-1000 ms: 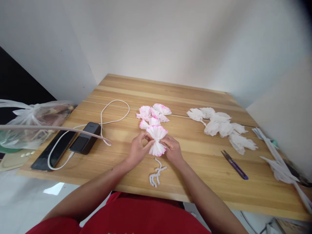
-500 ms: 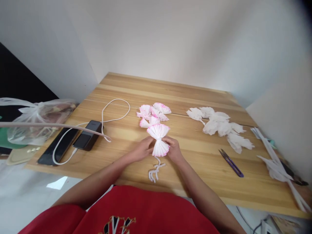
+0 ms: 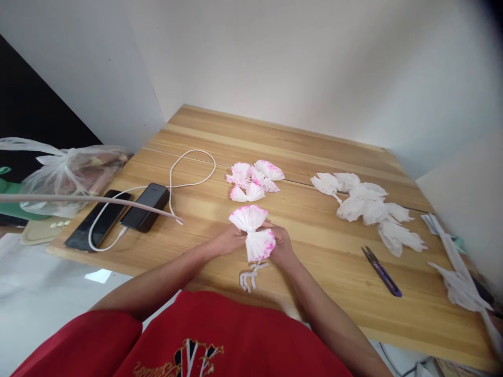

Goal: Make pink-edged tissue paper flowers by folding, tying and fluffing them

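Ties [image 3: 248,274] lie on the bench [image 3: 314,235], nearest the body. Just beyond, the left hand [image 3: 231,240] and right hand [image 3: 281,245] grip a bow [image 3: 252,231] from either side, fingers curled behind, tips hidden. Farther off lie pink-edged bows [image 3: 247,193].

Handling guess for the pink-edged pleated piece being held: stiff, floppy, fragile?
The pleated piece is probably very light: its fans look thin and papery. Those fans would likely crumple or tear under a hard squeeze. The pleats may add slight stiffness, so it probably won't droop completely.
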`<state>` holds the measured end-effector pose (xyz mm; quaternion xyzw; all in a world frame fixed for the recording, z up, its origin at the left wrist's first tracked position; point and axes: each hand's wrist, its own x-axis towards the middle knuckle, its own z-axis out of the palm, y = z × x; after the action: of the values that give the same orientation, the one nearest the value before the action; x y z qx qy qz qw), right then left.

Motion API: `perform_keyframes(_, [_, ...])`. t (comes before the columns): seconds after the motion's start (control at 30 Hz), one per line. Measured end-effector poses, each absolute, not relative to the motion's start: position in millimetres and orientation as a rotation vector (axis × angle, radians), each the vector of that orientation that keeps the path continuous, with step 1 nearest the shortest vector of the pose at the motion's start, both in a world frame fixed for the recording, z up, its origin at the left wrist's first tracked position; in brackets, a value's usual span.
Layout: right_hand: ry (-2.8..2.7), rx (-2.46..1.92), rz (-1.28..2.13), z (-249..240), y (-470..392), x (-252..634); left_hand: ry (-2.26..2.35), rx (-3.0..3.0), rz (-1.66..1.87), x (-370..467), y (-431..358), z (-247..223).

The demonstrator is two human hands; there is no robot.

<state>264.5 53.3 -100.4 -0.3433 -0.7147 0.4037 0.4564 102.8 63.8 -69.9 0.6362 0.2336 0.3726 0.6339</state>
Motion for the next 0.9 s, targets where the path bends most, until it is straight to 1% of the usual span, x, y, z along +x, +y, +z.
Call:
perform_keyframes(0.1, [-1.762,-0.837,0.961,-102,52,263,0.517,1.389,0.837,103,64,-70])
perform_keyframes(0.27, [-1.754,-0.896,1.005,-109,52,262,0.607,1.298,0.88,103,63,-66])
perform_keyframes(0.43, [-1.773,-0.934,0.942,-111,53,265,0.611,1.189,0.829,103,63,-65])
perform_keyframes(0.63, [-1.842,-0.948,0.793,-97,55,262,0.59,1.273,0.789,99,64,-71])
perform_keyframes(0.9, [-1.875,-0.974,0.713,-99,53,266,0.573,1.28,0.779,93,64,-74])
